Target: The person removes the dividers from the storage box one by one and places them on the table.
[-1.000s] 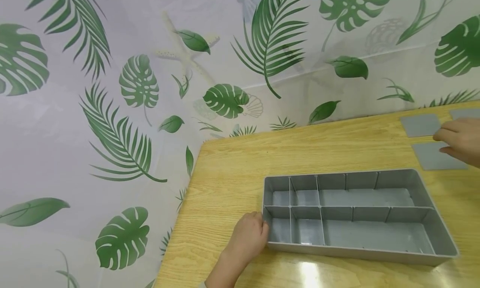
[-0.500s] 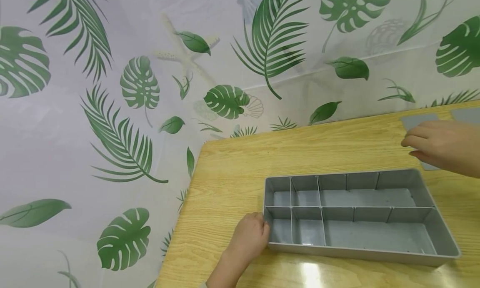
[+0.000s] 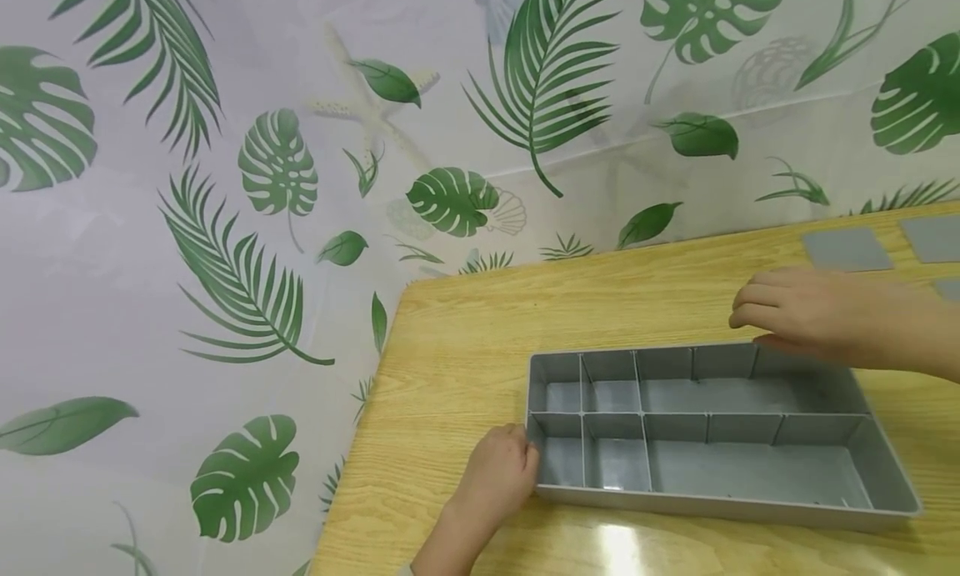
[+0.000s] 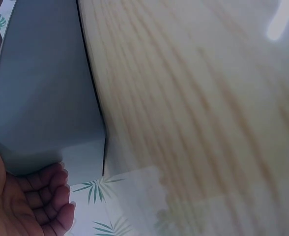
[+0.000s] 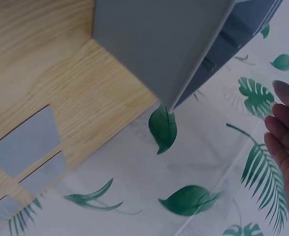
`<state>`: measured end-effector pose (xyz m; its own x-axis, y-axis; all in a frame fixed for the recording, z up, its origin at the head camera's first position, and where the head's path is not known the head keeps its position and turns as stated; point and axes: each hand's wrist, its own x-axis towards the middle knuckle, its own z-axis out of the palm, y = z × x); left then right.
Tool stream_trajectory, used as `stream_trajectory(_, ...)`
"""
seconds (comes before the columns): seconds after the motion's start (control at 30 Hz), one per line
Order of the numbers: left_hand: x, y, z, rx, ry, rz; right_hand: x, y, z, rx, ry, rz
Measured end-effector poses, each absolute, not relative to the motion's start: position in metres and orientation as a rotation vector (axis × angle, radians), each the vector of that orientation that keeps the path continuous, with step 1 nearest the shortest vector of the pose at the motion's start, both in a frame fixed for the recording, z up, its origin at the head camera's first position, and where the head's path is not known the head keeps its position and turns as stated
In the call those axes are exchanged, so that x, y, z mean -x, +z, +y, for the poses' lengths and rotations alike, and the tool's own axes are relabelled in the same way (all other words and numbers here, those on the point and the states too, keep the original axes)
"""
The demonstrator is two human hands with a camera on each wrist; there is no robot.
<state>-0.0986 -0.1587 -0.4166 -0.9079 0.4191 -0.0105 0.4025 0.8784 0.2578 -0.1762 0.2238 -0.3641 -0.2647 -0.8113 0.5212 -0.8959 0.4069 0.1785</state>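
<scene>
A long grey divided tray [image 3: 720,509] stands on the wood-grain table, its left end split into small compartments. At that left end my left hand [image 3: 495,472] grips the wall with curled fingers. In the left wrist view, the fingers [image 4: 41,194] lie against the tray's outer end, and the thumb is near its rim. Over the tray's back right part hovers my right hand [image 3: 817,313], fingers loosely bent. The right wrist view shows nothing between the right thumb and fingers [image 5: 284,132]. Behind the hand lie flat grey squares, among them a back square [image 3: 847,249].
Another grey square [image 3: 933,238] lies at the far right. A leaf-patterned sheet [image 3: 465,126] hangs along the back and left of the table [image 3: 450,351]. Several squares, including the nearest grey square [image 5: 26,142], appear in the right wrist view.
My right hand has moved left, away from the grey squares to above the tray's back right edge. My left hand and the tray have stayed in place.
</scene>
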Motion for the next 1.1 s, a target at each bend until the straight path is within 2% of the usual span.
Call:
stream_trajectory(0.53, 0.1, -0.418, -0.161, -0.67, 0.378, 2.993, 0.18, -0.37, 0.156, -1.718, 0.219, -1.984)
stream_trajectory(1.1, 0.1, -0.419, -0.162, -0.68, 0.392, 2.989, 0.183, -0.368, 0.122, -1.737, 0.057, -1.98)
